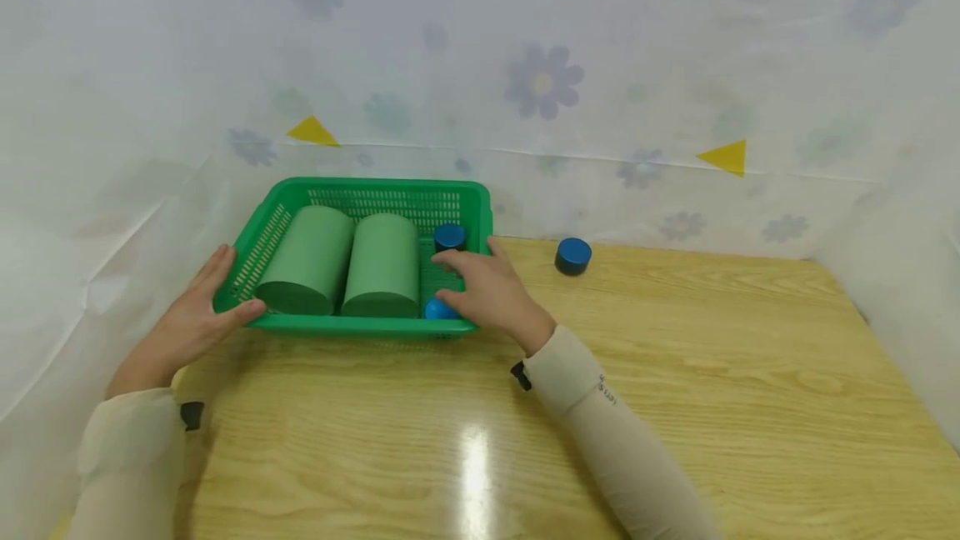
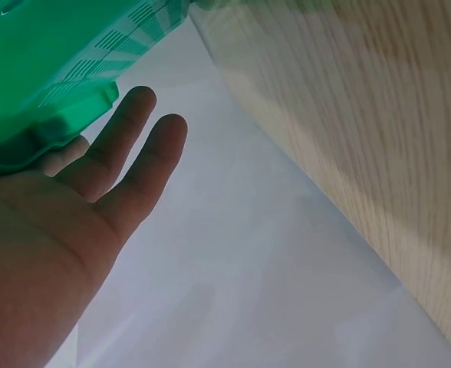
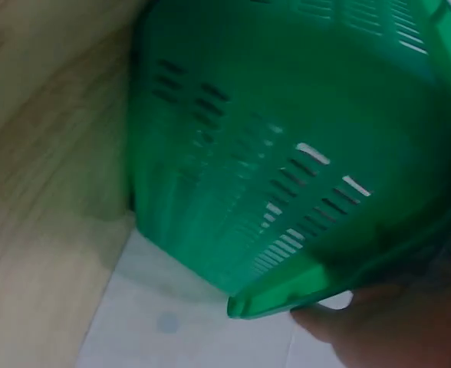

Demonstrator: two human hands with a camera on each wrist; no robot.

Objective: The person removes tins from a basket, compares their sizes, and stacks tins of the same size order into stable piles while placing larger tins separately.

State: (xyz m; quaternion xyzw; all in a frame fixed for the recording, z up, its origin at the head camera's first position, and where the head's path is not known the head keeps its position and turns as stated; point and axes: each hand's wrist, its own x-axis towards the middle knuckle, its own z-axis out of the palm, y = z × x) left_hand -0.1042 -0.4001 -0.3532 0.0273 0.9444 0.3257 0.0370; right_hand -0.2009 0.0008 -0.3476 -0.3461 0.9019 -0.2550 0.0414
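A green plastic basket (image 1: pixel 367 325) with slotted walls sits on the table's left side. Two pale green cylinders (image 1: pixel 382 261) lie side by side in it. At its right end are a dark blue round piece (image 1: pixel 450 235) and a brighter blue piece (image 1: pixel 438 309), partly hidden. My left hand (image 1: pixel 187 315) holds the front-left corner, thumb over the rim; two fingers extend past the lip in the left wrist view. My right hand (image 1: pixel 491 290) grips the right rim, with thumb and a finger reaching inside. Another finger stays outside the rim.
A dark blue short cylinder (image 1: pixel 573 257) stands on the wooden table (image 1: pixel 712 390), right of the basket near the back edge. A flowered white curtain (image 1: pixel 637 90) hangs behind and at both sides. Two yellow triangles (image 1: pixel 723 157) (image 1: pixel 313 131) are on it.
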